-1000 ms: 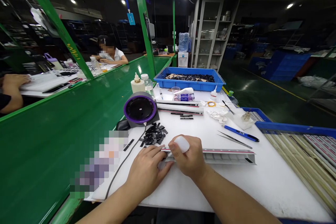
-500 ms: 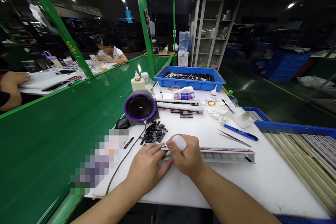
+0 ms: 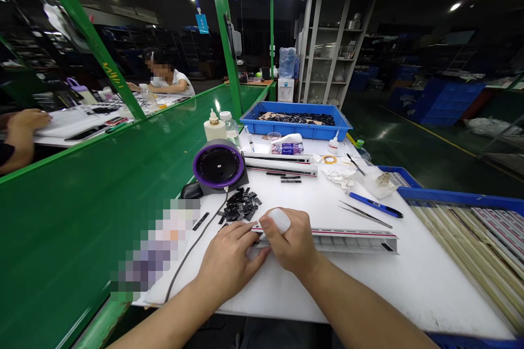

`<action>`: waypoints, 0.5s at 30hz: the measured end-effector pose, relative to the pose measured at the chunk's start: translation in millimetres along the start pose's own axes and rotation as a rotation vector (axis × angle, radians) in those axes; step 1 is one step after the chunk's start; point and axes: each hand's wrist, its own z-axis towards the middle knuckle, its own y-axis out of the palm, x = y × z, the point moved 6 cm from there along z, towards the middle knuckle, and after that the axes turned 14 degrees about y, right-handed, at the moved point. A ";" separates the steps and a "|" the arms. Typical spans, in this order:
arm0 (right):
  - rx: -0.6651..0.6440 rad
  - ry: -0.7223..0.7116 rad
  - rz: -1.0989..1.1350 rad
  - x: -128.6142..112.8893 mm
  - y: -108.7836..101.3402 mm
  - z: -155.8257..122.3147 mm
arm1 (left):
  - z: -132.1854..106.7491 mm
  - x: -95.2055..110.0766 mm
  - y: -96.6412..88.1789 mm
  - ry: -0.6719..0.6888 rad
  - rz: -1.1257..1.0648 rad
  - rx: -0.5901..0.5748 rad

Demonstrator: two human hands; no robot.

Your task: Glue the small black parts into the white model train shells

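On the white worktop lies a long white channel-shaped shell [image 3: 347, 241] with a red stripe and window-like cut-outs, open side facing me. My left hand [image 3: 231, 253] is closed around its left end, fingers over the top edge and thumb below. My right hand [image 3: 292, 242] is wrapped round a small white squeeze bottle [image 3: 280, 220], its rounded base up and its tip pointing down at the shell beside my left fingers. Exactly where the tip touches is hidden. Just behind my left hand is a pile of small black pieces [image 3: 241, 205].
A purple-rimmed black fan [image 3: 219, 166] stands back left, its cable crossing the worktop. Tweezers [image 3: 366, 214] and a blue pen [image 3: 374, 205] lie right. Behind are two similar shells [image 3: 282, 166] and a blue tray [image 3: 295, 130]. A green partition [image 3: 102, 196] separates two co-workers on the left.
My hands, the bottle and the shell stay practically in place. Across the partition, one co-worker has shifted head and arm, and another co-worker's hand has moved slightly.
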 end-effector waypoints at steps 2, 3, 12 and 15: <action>0.001 0.001 0.001 -0.4 -0.2 0.2 | 0.9 0.7 -1.0 0.005 0.001 0.008; 0.002 0.001 0.004 -0.5 -0.3 0.2 | 1.0 0.7 -1.2 0.005 0.002 0.011; 0.003 0.000 0.012 0.2 -0.8 0.0 | -0.2 -1.2 0.5 -0.010 -0.003 -0.002; -0.001 0.009 0.008 0.3 -0.9 0.4 | 0.1 -0.8 0.3 -0.004 0.001 -0.004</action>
